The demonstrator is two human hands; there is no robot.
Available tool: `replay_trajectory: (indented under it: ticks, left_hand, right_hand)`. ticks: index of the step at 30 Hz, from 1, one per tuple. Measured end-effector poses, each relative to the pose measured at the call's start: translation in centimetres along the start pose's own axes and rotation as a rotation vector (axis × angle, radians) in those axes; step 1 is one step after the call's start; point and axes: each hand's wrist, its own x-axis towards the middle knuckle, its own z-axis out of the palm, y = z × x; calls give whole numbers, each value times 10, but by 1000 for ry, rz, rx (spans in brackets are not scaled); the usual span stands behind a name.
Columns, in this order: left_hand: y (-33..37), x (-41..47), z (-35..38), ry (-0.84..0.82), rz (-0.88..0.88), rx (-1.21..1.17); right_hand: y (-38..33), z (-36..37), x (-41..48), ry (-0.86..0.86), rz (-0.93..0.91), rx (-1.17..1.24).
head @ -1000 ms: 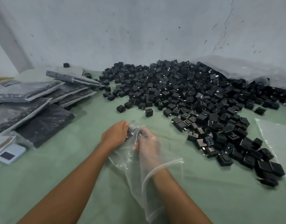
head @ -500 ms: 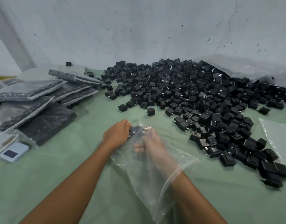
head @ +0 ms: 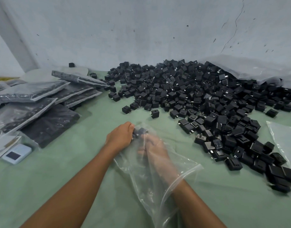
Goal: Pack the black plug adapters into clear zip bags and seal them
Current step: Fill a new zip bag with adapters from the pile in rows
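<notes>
A clear zip bag (head: 159, 183) lies on the green surface in front of me, its mouth open toward my body. My right hand (head: 153, 148) is deep inside the bag, blurred through the plastic; its fingers reach toward a few black plug adapters (head: 139, 131) at the bag's far end. My left hand (head: 119, 137) grips that far end from outside, fingers curled round the plastic and the adapters in it. A big heap of loose black plug adapters (head: 199, 96) covers the surface beyond and to the right.
Filled zip bags (head: 36, 102) are stacked at the left. A small pale blue device (head: 16, 154) lies near the left edge. An empty clear bag (head: 284, 137) lies at the right, a larger plastic sheet (head: 250, 68) against the wall.
My right hand has shifted slightly inside the bag and the bag mouth has slid down my forearm. My left hand keeps its grip at the same spot.
</notes>
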Motion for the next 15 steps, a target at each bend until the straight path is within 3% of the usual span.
replay_trajectory:
  ticks: [11, 15]
  left_hand:
    - [3, -4, -4, -11, -6, -27]
    - [5, -6, -6, -14, -3, -30]
  right_hand:
    - [-4, -3, -4, 3, -60, -82]
    - [-15, -3, -3, -88, -123, -80]
